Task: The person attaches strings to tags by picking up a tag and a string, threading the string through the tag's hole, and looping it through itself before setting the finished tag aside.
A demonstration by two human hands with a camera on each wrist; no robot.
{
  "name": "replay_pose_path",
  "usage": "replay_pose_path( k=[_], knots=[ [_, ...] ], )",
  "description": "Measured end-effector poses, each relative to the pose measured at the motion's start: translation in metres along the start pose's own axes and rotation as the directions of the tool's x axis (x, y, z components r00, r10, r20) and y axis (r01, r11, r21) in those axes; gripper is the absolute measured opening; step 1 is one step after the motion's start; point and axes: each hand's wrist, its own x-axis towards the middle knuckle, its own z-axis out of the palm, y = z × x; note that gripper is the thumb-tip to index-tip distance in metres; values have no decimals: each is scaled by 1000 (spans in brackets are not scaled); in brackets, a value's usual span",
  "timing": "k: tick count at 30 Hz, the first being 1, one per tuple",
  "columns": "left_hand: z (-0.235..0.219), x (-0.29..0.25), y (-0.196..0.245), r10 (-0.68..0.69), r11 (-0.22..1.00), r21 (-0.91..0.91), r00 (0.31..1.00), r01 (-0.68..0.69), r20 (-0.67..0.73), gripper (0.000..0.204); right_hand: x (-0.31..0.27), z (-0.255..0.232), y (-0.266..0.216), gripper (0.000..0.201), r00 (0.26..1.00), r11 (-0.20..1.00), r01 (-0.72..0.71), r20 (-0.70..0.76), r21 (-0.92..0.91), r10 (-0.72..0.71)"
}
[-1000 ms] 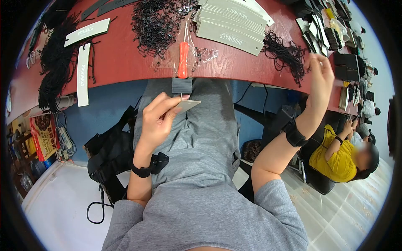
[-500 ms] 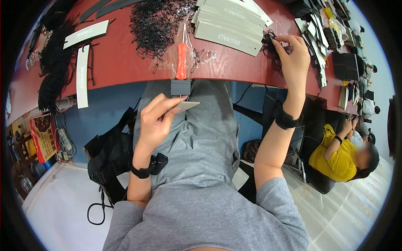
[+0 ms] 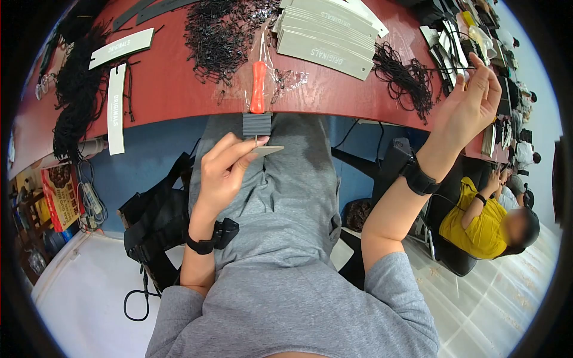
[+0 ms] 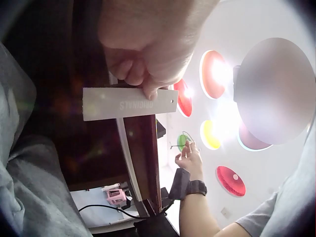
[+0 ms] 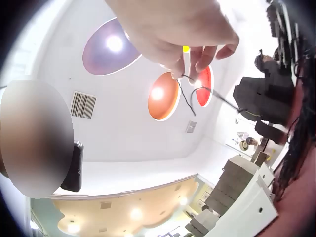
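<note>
— What are the left fingers doing?
— The left hand (image 3: pixel 219 173) pinches a pale tag (image 4: pixel 128 104) between thumb and fingers, close to the end with the hole. ORIGINALS is printed on it.
— And the right fingers?
— The right hand (image 3: pixel 468 107) grips a thin dark cord (image 5: pixel 217 94) at its fingertips, raised well apart from the left.
— Where is the tag, exactly?
— Over the lap, in front of the table's near edge, just below a ridged dark block (image 3: pixel 256 124). A thin rod comes from the block to the left fingertips; I can't tell whether it passes through the hole.
— Past the block?
— A red handle (image 3: pixel 258 86) at the edge of the red table (image 3: pixel 349 98). Beyond it, a heap of small dark looped pieces (image 3: pixel 218 39) and, to its right, a stack of grey tags (image 3: pixel 325 52).
— Farther out?
— A tangle of black cords (image 3: pixel 403 77) beside the stack on the right; on the left, two loose tags (image 3: pixel 122 48) near a black bundle (image 3: pixel 77 101). Off to the right sits a person in a yellow top (image 3: pixel 477 224).
</note>
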Motion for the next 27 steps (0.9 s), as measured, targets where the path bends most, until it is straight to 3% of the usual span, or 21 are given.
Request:
replay_pose_path(
  k=[1,3,5,7,11,13,17,19,23,25,27],
  knots=[
    [0,-1,-2,9,1000,3,1000,-9,5,24,2,2,-3,13,1000,1000,1,0,-1,-1],
    [0,0,-2,19,1000,5,1000,-19,6,24,4,7,-10,17,987,988,133,77,80,-139],
    [-2,-1,-1,6,1000,18,1000,-6,7,23,6,8,-14,18,973,980,200,119,-5,-198],
    [1,-2,-3,2,1000,-2,1000,-2,-8,23,-4,11,-26,21,996,998,42,79,-41,-38],
    [4,0,-1,33,998,-48,998,-36,-56,29,-36,19,-45,19,958,988,-95,281,123,57],
    [2,-1,2,25,999,-44,998,-27,-54,29,-68,39,-63,16,967,974,-212,165,85,196],
    [4,-7,1,-2,999,-38,998,0,-68,27,-140,49,-80,12,821,849,-470,473,243,319],
    [4,-8,-2,-1,999,-46,996,-3,-92,27,-173,52,-79,11,762,784,-539,574,308,298],
    [2,-8,-2,23,1000,-10,993,-25,-119,24,-207,66,-68,13,707,743,-592,645,313,291],
    [2,-8,-1,13,1000,-11,992,-14,-124,23,-213,70,-61,14,729,772,-553,631,315,264],
    [4,-6,0,-5,999,-46,990,-1,-138,20,-217,72,-54,13,760,870,-461,584,173,286]
  ],
)
